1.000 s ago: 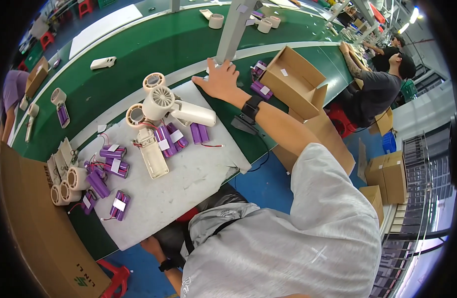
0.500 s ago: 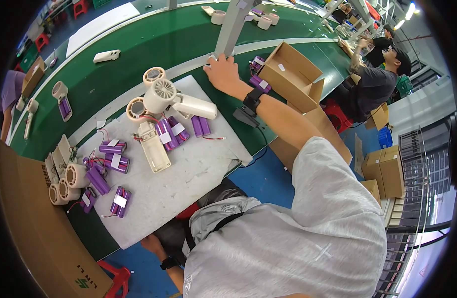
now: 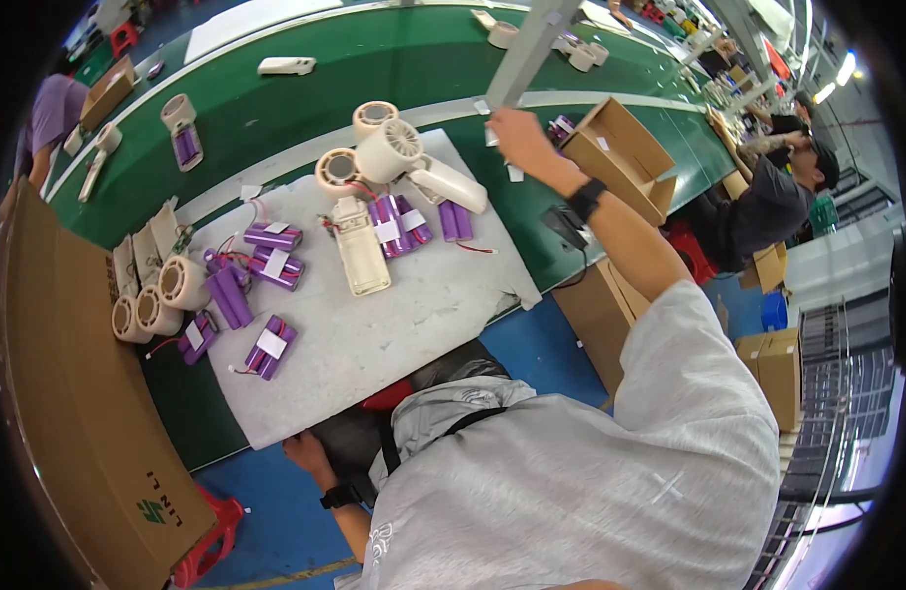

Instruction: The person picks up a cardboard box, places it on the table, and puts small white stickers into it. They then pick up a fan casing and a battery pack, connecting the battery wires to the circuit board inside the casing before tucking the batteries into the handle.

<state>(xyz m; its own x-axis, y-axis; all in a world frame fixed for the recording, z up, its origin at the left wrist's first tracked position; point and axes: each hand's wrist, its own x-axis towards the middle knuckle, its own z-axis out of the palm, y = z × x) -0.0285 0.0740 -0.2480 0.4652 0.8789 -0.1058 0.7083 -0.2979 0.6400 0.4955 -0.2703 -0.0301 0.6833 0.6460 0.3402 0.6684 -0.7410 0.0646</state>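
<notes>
My right hand [image 3: 524, 141] reaches across the green bench to the foot of the grey post, its fingers drawn together. A small white piece [image 3: 491, 137] shows at the fingertips; whether they grip it is unclear. My left hand [image 3: 306, 453] hangs low by my lap, close to the near edge of the white foam mat [image 3: 320, 339], with its fingers mostly hidden. On the mat, an open cream handheld fan housing [image 3: 362, 258] lies beside purple battery packs [image 3: 399, 224]. Behind it sit assembled cream fan heads [image 3: 389, 149]. More wired packs [image 3: 230, 295] lie to the left.
Cream fan shells [image 3: 158, 309] stand at the mat's left, next to a tall cardboard box [image 3: 74, 393]. An open carton [image 3: 620, 147] is beyond my right hand, with a black cabled device [image 3: 565, 224] nearer. A co-worker [image 3: 773, 197] sits at right. Another fan [image 3: 182, 133] lies far left.
My right hand's spread fingers have drawn together near the post. My view has shifted, so the bench appears farther right and higher. The left hand stays low by the mat's edge.
</notes>
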